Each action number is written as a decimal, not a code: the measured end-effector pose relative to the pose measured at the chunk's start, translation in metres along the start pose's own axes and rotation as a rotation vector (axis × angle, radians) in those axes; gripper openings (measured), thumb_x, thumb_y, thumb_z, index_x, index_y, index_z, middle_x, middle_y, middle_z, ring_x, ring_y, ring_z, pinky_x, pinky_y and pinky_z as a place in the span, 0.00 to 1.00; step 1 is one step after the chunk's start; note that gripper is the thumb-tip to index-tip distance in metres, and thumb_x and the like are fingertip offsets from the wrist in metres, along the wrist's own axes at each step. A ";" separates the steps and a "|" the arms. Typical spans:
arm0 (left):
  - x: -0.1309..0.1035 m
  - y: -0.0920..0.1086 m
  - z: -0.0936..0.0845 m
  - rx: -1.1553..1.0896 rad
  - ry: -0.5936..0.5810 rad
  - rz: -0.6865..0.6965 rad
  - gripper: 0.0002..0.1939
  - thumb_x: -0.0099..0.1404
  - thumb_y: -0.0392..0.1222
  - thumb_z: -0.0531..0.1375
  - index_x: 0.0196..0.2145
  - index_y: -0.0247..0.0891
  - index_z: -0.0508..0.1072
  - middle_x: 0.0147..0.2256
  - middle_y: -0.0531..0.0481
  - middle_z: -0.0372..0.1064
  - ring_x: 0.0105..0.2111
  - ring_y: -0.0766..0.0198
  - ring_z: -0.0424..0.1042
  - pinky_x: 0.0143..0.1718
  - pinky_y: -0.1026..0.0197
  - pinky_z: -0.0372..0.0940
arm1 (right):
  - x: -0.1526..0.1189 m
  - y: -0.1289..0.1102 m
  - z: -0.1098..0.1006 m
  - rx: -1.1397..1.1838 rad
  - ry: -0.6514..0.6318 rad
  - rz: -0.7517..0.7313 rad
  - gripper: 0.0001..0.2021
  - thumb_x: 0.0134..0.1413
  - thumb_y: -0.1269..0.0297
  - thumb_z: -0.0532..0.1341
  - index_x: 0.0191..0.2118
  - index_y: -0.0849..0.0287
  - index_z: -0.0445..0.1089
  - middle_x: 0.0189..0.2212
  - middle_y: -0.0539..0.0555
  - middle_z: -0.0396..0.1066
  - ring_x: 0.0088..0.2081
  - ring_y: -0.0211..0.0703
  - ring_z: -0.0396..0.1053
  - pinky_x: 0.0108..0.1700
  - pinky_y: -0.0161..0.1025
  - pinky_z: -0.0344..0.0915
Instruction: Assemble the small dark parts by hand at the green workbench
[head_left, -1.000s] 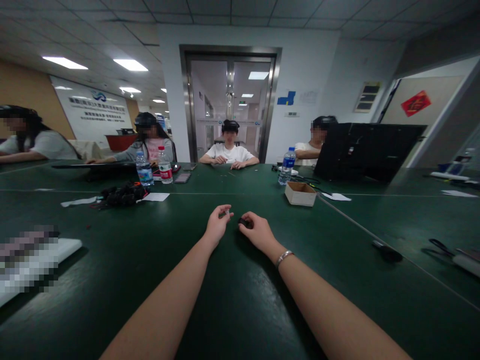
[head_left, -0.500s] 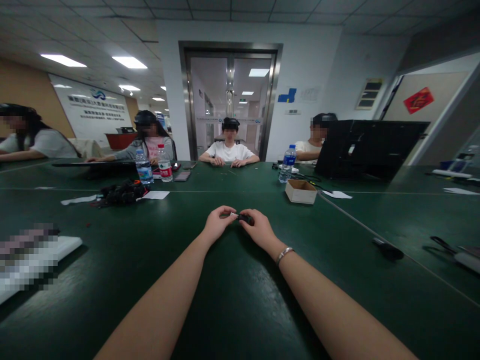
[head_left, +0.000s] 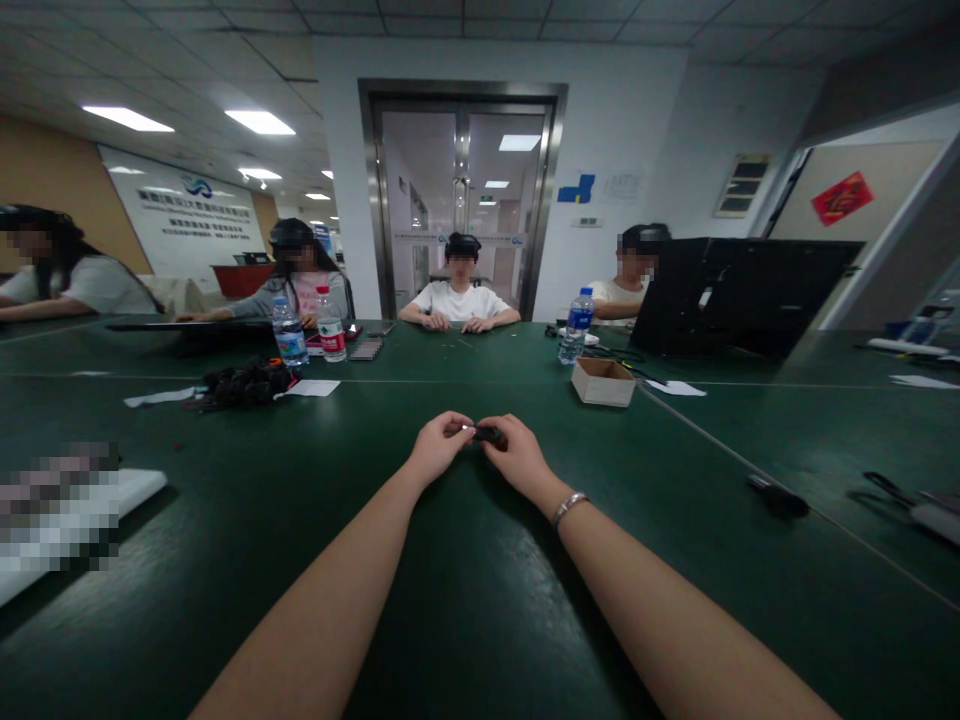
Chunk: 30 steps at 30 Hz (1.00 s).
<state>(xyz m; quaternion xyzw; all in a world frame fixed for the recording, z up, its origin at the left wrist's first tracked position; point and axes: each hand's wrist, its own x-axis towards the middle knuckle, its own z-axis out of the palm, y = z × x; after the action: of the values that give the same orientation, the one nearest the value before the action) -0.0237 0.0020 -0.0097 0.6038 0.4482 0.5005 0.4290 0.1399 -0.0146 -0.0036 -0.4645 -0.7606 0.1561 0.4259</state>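
Observation:
Over the green table, my left hand (head_left: 437,444) and my right hand (head_left: 517,450) meet almost fingertip to fingertip. Pinched in my right thumb and fingers is a small black object (head_left: 487,434), too small to name surely. My left thumb and fingers close on its left end, where a small pale, silvery bit (head_left: 469,428) shows. Whether the two bits are one piece cannot be seen. A metal bracelet (head_left: 570,507) circles my right wrist.
Beyond my hands stand an open cardboard box (head_left: 603,390), a blue-capped bottle (head_left: 576,328), two bottles at left and a black monitor (head_left: 739,295). A black cable bundle (head_left: 244,382) lies left, a dark object (head_left: 778,496) right. Several people sit around the table.
Less of the silvery bit shows between my fingertips now. Both hands stay in nearly the same place; the view has shifted very slightly.

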 end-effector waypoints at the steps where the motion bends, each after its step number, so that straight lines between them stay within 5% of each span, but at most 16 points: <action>1: 0.000 0.001 0.000 -0.004 -0.007 -0.009 0.08 0.54 0.38 0.63 0.33 0.35 0.72 0.30 0.49 0.71 0.31 0.65 0.71 0.36 0.61 0.66 | 0.000 0.000 0.000 -0.001 -0.001 0.000 0.12 0.47 0.75 0.60 0.40 0.58 0.72 0.35 0.52 0.66 0.31 0.35 0.65 0.37 0.35 0.65; 18: -0.001 -0.002 0.002 -0.015 -0.003 -0.020 0.08 0.58 0.42 0.61 0.35 0.36 0.71 0.28 0.51 0.71 0.29 0.66 0.71 0.33 0.63 0.65 | -0.001 -0.004 -0.002 -0.013 -0.004 0.003 0.12 0.49 0.75 0.59 0.41 0.59 0.71 0.36 0.52 0.65 0.31 0.35 0.64 0.37 0.36 0.65; 30: 0.001 -0.005 -0.002 -0.045 -0.041 0.062 0.09 0.52 0.35 0.65 0.33 0.35 0.72 0.35 0.48 0.73 0.36 0.64 0.72 0.45 0.56 0.66 | 0.000 0.002 -0.001 -0.010 0.002 -0.009 0.11 0.50 0.74 0.59 0.41 0.58 0.71 0.37 0.52 0.66 0.34 0.36 0.64 0.40 0.37 0.65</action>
<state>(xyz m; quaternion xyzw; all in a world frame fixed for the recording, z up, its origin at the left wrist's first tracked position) -0.0257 0.0041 -0.0139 0.6178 0.4091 0.5111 0.4356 0.1415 -0.0133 -0.0046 -0.4633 -0.7631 0.1499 0.4250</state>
